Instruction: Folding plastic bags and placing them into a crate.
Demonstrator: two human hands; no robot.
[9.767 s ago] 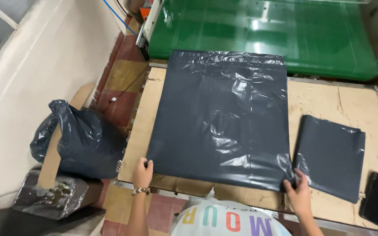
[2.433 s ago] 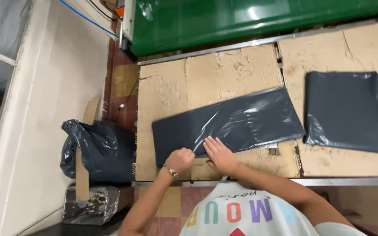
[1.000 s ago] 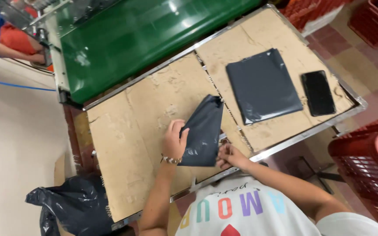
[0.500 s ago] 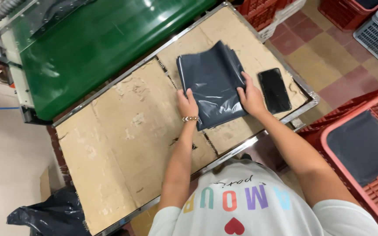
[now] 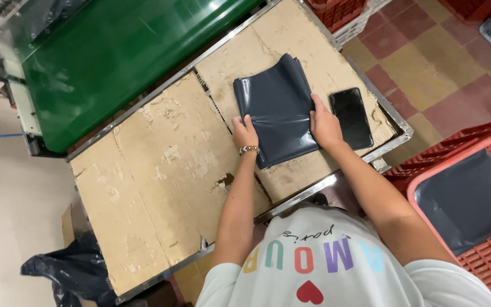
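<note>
While the folded dark grey plastic bag (image 5: pixel 278 108) lies flat on the cardboard-covered table (image 5: pixel 160 170), it is pressed at both sides: the left hand (image 5: pixel 245 132) is laid on its left edge and the right hand (image 5: pixel 324 122) on its right edge, palms down, fingers spread rather than closed around anything. The hands are kept apart by the width of the bag, and this hold appears chosen to keep the slippery film squared and flat, judging by the neat outline. The bag is seen as a thin, glossy sheet with soft creases and a slightly flared far end, apparently stacked on similar sheets, though the layers cannot be counted. A black phone (image 5: pixel 352 117) is placed just beside the right hand, screen up, near the table's metal rim. The cardboard is worn, torn and patchy, with pale scuffs. Beyond it a smooth green conveyor belt (image 5: pixel 115 62) is seen. A red plastic crate (image 5: pixel 473 170) with latticed walls, lined with dark film, stands on the tiled floor to the right, and a crumpled black bag (image 5: pixel 69 270) lies low at the left.
</note>
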